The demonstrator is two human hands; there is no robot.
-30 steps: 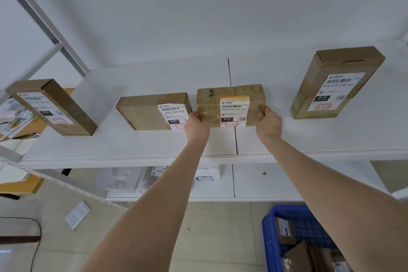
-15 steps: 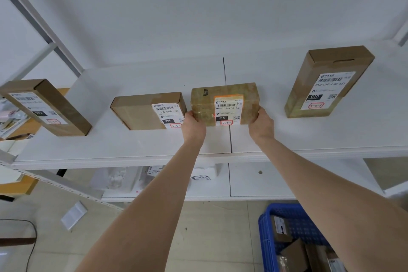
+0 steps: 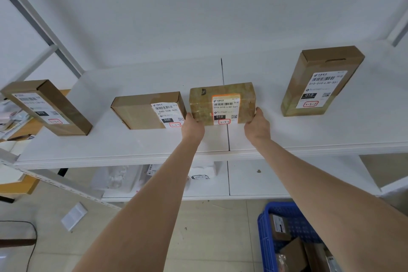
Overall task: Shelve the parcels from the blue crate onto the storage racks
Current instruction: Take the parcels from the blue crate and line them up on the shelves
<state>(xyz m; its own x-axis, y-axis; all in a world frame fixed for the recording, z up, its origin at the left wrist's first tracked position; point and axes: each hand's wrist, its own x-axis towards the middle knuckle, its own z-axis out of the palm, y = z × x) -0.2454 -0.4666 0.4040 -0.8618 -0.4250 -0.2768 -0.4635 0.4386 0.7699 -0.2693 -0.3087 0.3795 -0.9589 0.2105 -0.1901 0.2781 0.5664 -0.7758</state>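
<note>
My left hand [image 3: 192, 127] and right hand [image 3: 257, 126] are bare, and I see them from the back. My left forearm [image 3: 154, 201] and right forearm [image 3: 320, 183] are bare too along all the length that shows, smooth, slim at the wrists, broader lower down.

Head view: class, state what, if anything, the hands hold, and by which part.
Both hold the tape-wrapped brown cardboard parcel: left hand at its lower left end, right hand at its lower right end.
</note>
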